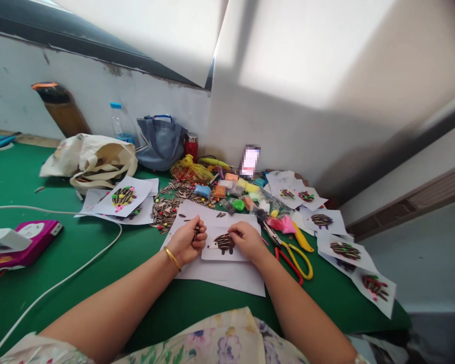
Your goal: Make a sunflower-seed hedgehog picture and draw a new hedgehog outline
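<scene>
A small white card lies on a larger white sheet before me. On the card is a brown hedgehog figure with striped sunflower seeds along its back. My left hand, wearing a gold bangle, is curled around several sunflower seeds just left of the card. My right hand pinches at the hedgehog's upper right edge; what sits between the fingertips is hidden. A few loose seeds lie on the sheet above the card.
A heap of sunflower seeds and coloured clay blocks lie behind the sheet. Scissors and a yellow craft knife are at right. Finished hedgehog cards line the right edge. A white cable crosses the left side.
</scene>
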`<state>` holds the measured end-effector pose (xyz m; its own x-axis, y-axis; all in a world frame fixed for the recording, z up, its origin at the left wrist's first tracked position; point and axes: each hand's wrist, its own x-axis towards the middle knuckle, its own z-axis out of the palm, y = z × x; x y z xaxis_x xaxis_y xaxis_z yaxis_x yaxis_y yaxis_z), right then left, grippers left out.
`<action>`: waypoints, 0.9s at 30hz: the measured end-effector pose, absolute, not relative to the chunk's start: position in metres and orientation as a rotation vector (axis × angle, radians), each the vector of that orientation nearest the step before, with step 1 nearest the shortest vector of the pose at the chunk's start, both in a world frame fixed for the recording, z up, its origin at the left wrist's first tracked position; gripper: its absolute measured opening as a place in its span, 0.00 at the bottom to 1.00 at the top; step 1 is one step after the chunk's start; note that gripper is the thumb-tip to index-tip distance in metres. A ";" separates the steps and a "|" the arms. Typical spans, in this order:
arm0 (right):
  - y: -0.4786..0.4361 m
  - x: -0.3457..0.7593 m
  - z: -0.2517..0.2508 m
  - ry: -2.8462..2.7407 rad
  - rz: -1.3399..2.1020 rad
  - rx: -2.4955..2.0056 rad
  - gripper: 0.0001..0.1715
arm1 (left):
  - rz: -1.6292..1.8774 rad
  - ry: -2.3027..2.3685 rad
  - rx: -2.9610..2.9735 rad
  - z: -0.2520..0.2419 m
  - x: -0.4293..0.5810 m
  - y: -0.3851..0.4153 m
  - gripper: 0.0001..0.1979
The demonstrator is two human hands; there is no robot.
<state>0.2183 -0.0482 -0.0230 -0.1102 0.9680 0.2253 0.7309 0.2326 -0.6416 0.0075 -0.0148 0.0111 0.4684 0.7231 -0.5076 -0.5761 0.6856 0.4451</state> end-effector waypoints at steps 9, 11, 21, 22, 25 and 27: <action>-0.049 0.213 -0.019 -1.938 0.518 -1.573 0.10 | 0.801 0.740 0.223 0.010 0.008 -0.015 0.13; -0.049 0.213 -0.019 -1.934 0.513 -1.571 0.10 | 0.799 0.741 0.222 0.010 0.008 -0.015 0.13; -0.047 0.214 -0.027 -2.041 0.430 -1.547 0.11 | 0.801 0.743 0.220 0.011 0.008 -0.016 0.12; -0.046 0.215 -0.027 -2.058 0.414 -1.551 0.11 | 0.801 0.744 0.221 0.011 0.008 -0.016 0.12; -0.045 0.214 -0.026 -2.109 0.374 -1.566 0.10 | 0.802 0.743 0.221 0.010 0.009 -0.015 0.12; -0.044 0.214 -0.024 -2.137 0.354 -1.575 0.10 | 0.802 0.742 0.219 0.009 0.009 -0.015 0.12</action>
<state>0.2141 -0.0444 -0.0241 -0.2390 0.9481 0.2096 0.8299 0.3115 -0.4628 0.0086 -0.0148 0.0093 0.4623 0.7190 -0.5189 -0.5728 0.6889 0.4443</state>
